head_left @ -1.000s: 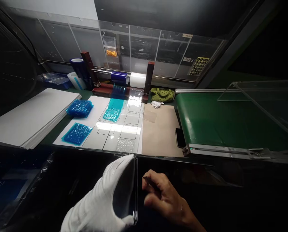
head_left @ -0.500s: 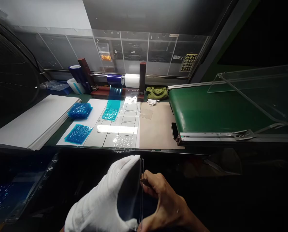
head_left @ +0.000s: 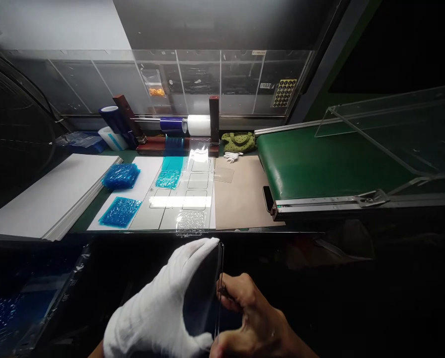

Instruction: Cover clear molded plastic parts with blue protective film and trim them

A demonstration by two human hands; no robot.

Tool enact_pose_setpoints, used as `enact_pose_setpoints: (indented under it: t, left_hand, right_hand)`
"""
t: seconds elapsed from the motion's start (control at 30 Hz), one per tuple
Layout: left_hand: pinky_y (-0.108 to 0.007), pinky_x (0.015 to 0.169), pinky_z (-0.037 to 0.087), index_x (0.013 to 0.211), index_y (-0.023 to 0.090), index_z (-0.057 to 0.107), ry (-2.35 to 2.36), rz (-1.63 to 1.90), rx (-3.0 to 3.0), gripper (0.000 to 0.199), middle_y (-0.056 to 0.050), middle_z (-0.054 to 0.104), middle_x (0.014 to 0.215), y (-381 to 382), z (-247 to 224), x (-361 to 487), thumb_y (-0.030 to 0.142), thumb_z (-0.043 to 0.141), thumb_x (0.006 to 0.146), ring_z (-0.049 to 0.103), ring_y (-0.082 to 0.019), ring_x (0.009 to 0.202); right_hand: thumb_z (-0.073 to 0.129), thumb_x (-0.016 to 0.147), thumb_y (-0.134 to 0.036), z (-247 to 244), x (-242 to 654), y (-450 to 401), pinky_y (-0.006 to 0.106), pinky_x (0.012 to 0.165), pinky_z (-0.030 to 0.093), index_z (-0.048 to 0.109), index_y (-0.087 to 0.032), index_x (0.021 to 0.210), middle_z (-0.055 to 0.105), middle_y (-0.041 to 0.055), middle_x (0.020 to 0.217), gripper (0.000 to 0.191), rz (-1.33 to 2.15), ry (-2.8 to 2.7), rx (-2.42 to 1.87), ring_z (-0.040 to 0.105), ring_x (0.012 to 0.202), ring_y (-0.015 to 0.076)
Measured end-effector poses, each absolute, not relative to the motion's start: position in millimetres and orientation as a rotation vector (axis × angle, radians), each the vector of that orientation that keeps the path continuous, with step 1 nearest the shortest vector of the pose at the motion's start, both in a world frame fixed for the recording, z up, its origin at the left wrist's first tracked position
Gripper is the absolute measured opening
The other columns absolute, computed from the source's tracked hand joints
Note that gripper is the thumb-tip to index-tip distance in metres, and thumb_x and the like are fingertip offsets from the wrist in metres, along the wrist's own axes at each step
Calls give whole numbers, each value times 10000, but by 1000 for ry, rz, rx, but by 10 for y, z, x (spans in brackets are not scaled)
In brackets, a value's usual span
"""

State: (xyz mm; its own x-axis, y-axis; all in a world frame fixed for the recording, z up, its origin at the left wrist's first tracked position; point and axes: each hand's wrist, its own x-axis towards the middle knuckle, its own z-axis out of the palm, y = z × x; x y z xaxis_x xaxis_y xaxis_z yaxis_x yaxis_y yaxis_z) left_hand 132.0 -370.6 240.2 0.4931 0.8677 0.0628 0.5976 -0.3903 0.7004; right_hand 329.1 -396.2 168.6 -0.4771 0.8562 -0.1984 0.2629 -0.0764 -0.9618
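My left hand (head_left: 159, 303), in a white glove, holds a thin clear panel (head_left: 219, 298) edge-on in front of me. Its fingertips are at the panel's far end and its thumb is at the near end. Bare, my right hand (head_left: 250, 318) grips the panel from the right, index finger curled against its side and thumb low at the near end. Something small and dark shows under the curled finger; whether it is a tool or shadow I cannot tell. Both hands are below the bench's front edge.
Two stacks of blue-filmed pieces (head_left: 121, 176) lie left of patterned clear sheets (head_left: 198, 180). Film rolls (head_left: 199, 125) hang on a wooden stand (head_left: 214, 119) behind. White sheets (head_left: 54, 189) are piled left. Right are brown paper (head_left: 241, 199), a phone (head_left: 268, 199) and a green conveyor belt (head_left: 319, 159).
The camera view has shifted slightly, so the bench items sit a little further left. Both hands keep their hold on the clear panel, with hardly any movement.
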Motion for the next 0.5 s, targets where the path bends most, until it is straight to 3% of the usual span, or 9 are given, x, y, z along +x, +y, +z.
enact_pose_setpoints:
  t: [0.1,0.2,0.33,0.43,0.5]
  left_hand:
    - [-424,940,483,1423,297,263,1211,559,2189,1030,-92,402,1396,-3633,2416,1326,447,749,527,503,-354,1167]
    - [-447,990,434,1438,295,215,1339,584,2225,1033,-89,386,1409,-3562,2346,1282,436,733,555,448,-357,1219]
    - [-515,1080,299,1449,273,173,1634,721,2110,1037,-101,346,1427,-3514,2095,1103,390,729,581,353,-360,1289]
    - [-550,1081,275,1438,288,196,1656,884,1670,1010,-104,352,1422,-3516,1883,960,425,734,594,356,-363,1289]
    - [-564,1059,302,1429,280,216,1530,1009,1208,987,-118,352,1420,-3526,1776,909,489,713,603,367,-375,1281]
  right_hand:
    - [780,478,-643,1796,3211,-3920,208,583,448,567,-202,736,513,-19,750,554,1523,-1775,-1182,493,697,134]
    - [687,558,-716,1806,3174,-3787,210,506,337,419,-197,611,395,-53,596,587,1393,-1794,-1055,352,560,87]
    - [650,593,-721,1528,3232,-3221,217,492,303,419,-215,705,380,-65,615,568,1127,-1738,-1145,324,535,86]
    - [518,850,-497,1143,3276,-2521,240,604,385,493,-201,903,536,-9,767,302,816,-1874,-1517,500,656,131]
    - [520,873,-321,877,3278,-2083,282,712,426,512,-184,988,589,58,951,179,695,-1999,-1789,573,816,178]
